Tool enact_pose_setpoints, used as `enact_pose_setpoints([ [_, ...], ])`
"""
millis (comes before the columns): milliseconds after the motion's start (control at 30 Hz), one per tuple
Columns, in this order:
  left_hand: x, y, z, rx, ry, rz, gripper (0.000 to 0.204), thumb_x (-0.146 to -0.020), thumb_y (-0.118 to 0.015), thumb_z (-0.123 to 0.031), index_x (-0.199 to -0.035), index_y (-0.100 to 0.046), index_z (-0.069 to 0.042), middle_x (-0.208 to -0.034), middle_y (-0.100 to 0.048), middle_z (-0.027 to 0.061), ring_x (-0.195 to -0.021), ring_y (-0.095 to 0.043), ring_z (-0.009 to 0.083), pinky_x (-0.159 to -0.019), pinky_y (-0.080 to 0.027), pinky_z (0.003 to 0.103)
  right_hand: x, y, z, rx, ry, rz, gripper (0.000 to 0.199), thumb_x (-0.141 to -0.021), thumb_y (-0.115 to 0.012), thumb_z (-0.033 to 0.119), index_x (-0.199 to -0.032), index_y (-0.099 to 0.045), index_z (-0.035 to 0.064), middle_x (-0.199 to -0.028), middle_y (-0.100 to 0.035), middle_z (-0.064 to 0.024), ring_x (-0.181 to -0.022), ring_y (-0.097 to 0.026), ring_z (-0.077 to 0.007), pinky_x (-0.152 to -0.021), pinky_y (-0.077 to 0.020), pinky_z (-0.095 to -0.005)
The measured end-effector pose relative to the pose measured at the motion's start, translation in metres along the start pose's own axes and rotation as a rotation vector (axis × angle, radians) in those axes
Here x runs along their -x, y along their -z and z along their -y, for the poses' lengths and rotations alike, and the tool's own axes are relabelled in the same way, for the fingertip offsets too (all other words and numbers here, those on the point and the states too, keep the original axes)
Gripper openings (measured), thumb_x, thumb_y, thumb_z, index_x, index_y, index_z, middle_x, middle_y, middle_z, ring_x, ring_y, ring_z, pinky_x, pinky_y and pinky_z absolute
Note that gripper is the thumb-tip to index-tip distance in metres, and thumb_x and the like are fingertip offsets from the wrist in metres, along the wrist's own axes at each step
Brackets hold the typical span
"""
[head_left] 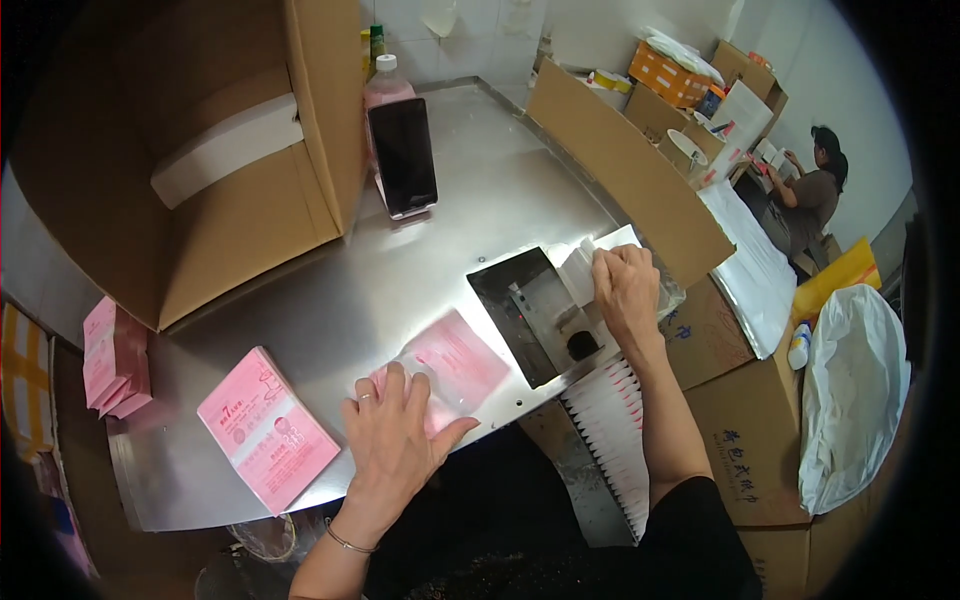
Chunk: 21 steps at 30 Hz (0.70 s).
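On the steel table (480, 160) lies a flat pink packet (462, 365) with a glossy clear wrapping. My left hand (393, 432) is curled over the packet's near left end, thumb set apart from the fingers. To the left of that hand sits a pink printed pack (270, 432), shaped like a thick block. My right hand (628, 290) is closed at the right side of a rectangular opening (528, 318) in the tabletop. White and see-through sheet material shows by its fingertips; what they pinch is hidden. Below, a metal chute holds a row of thin white, pink-edged pieces (608, 425).
A large open carton (250, 215) stands at the far left, near a propped phone (403, 158) and a bottle (388, 80). More pink packs (112, 360) sit at the left edge. A cardboard panel (630, 165) borders the right side. Another person (810, 195) works at the far right.
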<state>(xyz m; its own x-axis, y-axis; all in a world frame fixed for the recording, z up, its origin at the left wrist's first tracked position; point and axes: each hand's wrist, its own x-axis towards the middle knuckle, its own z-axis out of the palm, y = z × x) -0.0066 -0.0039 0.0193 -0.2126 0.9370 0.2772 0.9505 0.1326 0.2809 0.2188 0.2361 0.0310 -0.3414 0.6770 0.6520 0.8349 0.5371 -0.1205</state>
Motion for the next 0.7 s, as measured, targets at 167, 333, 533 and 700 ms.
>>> enact_pose_setpoints([
  [167, -0.005, -0.008, 0.007, -0.024, -0.071, -0.095, 0.06, -0.082, -0.073, -0.054, -0.113, -0.065, -0.004, -0.113, -0.056, 0.0163, -0.093, -0.05, 0.0328, -0.074, -0.04, 0.042, -0.002, 0.003, -0.002, -0.097, -0.067, 0.073, 0.019, -0.091, -0.062, 0.017, -0.09, -0.073, 0.0016, -0.097, -0.067, -0.0133, -0.098, -0.06, -0.0317, -0.081, -0.0456, -0.0466],
  [333, -0.008, -0.026, 0.011, 0.042, -0.132, -0.129, 0.046, -0.085, -0.071, -0.036, -0.116, -0.063, -0.002, -0.113, -0.056, 0.0196, -0.094, -0.053, 0.0334, -0.074, -0.044, 0.042, 0.005, 0.001, -0.003, -0.085, 0.017, -0.097, 0.025, -0.085, -0.06, 0.006, -0.108, -0.069, 0.0018, -0.103, -0.067, -0.0145, -0.1, -0.062, -0.0333, -0.083, -0.047, -0.0456],
  [533, -0.004, -0.014, 0.011, 0.206, -0.196, -0.01, 0.056, -0.075, -0.073, -0.024, -0.126, -0.06, -0.003, -0.106, -0.055, 0.0195, -0.096, -0.054, 0.0344, -0.077, -0.044, 0.042, 0.067, 0.021, 0.095, -0.384, 0.659, 0.087, 0.04, -0.084, -0.056, 0.007, -0.123, -0.062, 0.0034, -0.124, -0.059, -0.0205, -0.114, -0.058, -0.0393, -0.098, -0.0437, -0.0565],
  [700, -0.006, -0.004, 0.007, 0.22, -0.21, -0.028, 0.076, -0.072, -0.075, -0.025, -0.141, -0.05, -0.005, -0.098, -0.053, 0.0171, -0.093, -0.054, 0.0323, -0.078, -0.042, 0.041, 0.088, -0.003, 0.124, -0.423, 0.66, 0.358, 0.041, -0.086, -0.062, 0.01, -0.126, -0.06, 0.0015, -0.115, -0.061, -0.0222, -0.114, -0.059, -0.0341, -0.107, -0.0324, -0.0683],
])
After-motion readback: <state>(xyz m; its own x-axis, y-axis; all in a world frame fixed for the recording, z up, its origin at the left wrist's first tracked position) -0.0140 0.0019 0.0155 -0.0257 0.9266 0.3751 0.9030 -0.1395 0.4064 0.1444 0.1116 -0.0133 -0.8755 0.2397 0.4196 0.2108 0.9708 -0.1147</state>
